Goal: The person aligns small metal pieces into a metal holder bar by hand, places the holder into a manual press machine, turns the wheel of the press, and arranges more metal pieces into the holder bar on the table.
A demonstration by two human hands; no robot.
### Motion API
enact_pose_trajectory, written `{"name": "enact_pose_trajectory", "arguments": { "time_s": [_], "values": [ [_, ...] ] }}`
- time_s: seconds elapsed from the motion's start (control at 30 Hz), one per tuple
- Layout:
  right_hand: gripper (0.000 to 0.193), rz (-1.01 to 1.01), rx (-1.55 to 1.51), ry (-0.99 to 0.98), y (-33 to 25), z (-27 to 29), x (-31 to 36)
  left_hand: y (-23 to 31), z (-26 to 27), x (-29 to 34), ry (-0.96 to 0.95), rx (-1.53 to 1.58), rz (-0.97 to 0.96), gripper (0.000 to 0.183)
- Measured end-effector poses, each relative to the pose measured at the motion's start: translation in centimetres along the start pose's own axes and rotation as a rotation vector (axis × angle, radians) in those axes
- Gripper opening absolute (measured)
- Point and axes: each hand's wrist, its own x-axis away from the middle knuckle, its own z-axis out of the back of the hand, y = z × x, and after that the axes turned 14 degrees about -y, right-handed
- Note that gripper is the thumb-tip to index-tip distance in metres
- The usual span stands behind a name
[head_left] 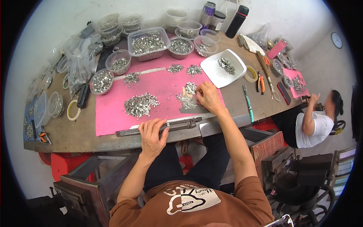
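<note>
- Left of both hands, a round clear plastic tub (102, 81) holds small glinting metal bits; it stands on the ribbed pink mat (109, 117).
- Just beyond the left hand, a broad heap of silvery metal pieces (141, 105) lies loose, flat and angular.
- The left hand (152, 137) rests on a long, narrow dark bar (183, 123) at the mat's near edge, fingers loosely spread and thumb standing apart from them.
- Beside the right fingertips, to their left, lie thin shiny slivers (188, 101), packed close.
- The right hand (208, 97) curls over the near side of a small silvery pile (190, 88), fingertips drawn inward; whether they pinch a piece I cannot tell, as the back of the hand covers them.
- Beyond the right hand, a smooth white tray (214, 77) with rounded corners bears darker metal bits, their shapes too small to make out.
</note>
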Motion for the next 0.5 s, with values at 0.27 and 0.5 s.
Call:
{"name": "enact_pose_trajectory", "arguments": {
  "time_s": [0.27,0.5],
  "values": [
    [0.009,0.002,-0.047,-0.021,0.0,0.6,0.1,5.3,17.2,-10.0,-0.059,1.255,-0.510,0.083],
    [0.007,0.063,-0.051,0.093,0.1,0.5,0.3,5.8,20.2,-7.4,-0.002,1.229,-0.590,0.081]
  ]
}}
